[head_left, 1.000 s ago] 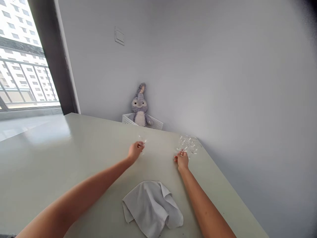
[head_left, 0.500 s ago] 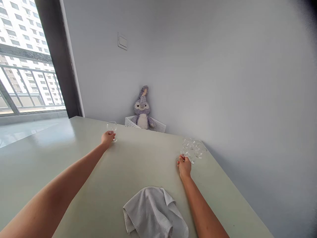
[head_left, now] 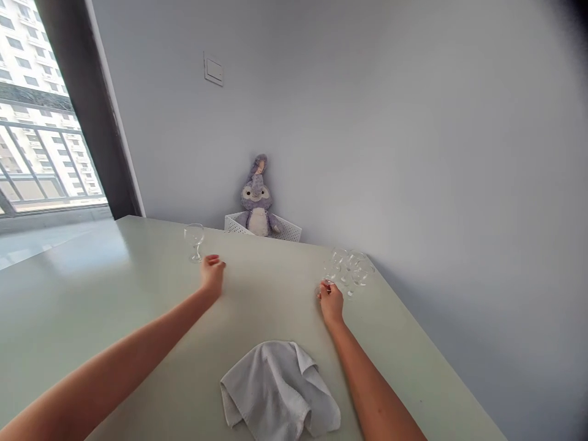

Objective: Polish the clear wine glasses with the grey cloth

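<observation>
A clear stemmed wine glass point(head_left: 195, 235) stands upright at the far left of the table. Just to its right, apart from it, is my left hand point(head_left: 213, 273), holding nothing, its fingers loosely curled and a little apart. My right hand point(head_left: 331, 300) is closed around the low part of another wine glass, whose foot shows left of the fingers; its stem is mostly hidden by them. Several more clear wine glasses point(head_left: 360, 273) stand grouped right behind that hand, near the table's far right corner. Their see-through bowls overlap, so their outlines blur together.
On the pale table point(head_left: 257, 294), a crumpled grey-white cloth point(head_left: 280, 389) lies at the near middle. Beyond the far edge, a purple plush toy point(head_left: 258, 211) sits in a white perforated basket point(head_left: 288, 231). A grey wall point(head_left: 413, 153) borders the table's right side.
My left hand has let go of the left wine glass and moved right and nearer. The right hand keeps its grip. The whole view has shifted slightly.
</observation>
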{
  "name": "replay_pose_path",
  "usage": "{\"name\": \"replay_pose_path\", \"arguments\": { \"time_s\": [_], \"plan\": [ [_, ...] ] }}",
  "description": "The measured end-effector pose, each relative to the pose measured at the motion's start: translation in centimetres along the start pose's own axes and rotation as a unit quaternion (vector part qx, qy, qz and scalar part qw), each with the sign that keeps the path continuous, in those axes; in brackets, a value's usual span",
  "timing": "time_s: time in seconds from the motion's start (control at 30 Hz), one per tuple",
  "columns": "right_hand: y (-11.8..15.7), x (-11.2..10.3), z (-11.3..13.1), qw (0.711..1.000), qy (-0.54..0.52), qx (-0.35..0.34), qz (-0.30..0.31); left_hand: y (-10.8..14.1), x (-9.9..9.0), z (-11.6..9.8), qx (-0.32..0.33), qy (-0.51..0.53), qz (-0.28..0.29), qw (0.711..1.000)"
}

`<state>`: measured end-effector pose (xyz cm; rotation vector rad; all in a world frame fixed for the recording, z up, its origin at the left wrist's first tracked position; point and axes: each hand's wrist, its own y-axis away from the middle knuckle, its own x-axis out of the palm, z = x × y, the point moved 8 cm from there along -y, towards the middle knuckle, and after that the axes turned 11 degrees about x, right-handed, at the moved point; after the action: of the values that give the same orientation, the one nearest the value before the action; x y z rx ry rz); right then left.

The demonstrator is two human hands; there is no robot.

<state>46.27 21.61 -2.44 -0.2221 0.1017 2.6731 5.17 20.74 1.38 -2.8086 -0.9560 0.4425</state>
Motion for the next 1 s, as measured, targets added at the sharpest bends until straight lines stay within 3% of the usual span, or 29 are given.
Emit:
{"name": "replay_pose_path", "arguments": {
  "time_s": [0.13,0.27,0.33,0.43,0.53,0.6,0.73,0.8,0.9,1.0],
  "plan": [
    [2.5,1.7,1.8,0.998,-0.002,-0.025,0.049,7.1,7.4,-3.0,0.031,0.066,0.181,0.981],
    [5.9,3.8,4.2,0.986,-0.004,-0.096,0.138,13.4,13.0,-6.7,0.078,0.096,0.363,0.923],
    [7.4,4.7,5.1,0.974,0.009,-0.137,0.178,15.2,14.5,-7.8,0.092,0.135,0.397,0.903],
    [8.9,5.7,5.7,0.961,0.042,-0.179,0.205,15.6,15.2,-7.7,0.090,0.175,0.385,0.902],
    [9.4,6.7,5.3,0.951,0.019,-0.165,0.262,13.6,13.9,-6.4,0.114,0.106,0.332,0.930],
    [8.6,6.3,4.7,0.958,-0.011,-0.138,0.250,11.3,11.7,-5.4,0.134,0.041,0.281,0.949],
    [4.2,2.5,2.3,0.996,-0.025,-0.063,0.059,6.4,5.6,-3.0,0.121,-0.018,0.197,0.973],
    [1.8,0.2,0.5,0.998,-0.039,0.001,-0.041,4.3,2.1,-1.8,0.108,-0.053,0.153,0.981],
    [-1.2,-1.1,-0.9,0.994,-0.057,0.041,-0.088,1.8,-2.6,0.1,0.079,-0.108,0.083,0.988],
    [-3.4,-0.8,-1.4,0.993,-0.063,0.059,-0.082,-0.1,-5.5,1.6,0.047,-0.115,0.035,0.992]
  ]
}}
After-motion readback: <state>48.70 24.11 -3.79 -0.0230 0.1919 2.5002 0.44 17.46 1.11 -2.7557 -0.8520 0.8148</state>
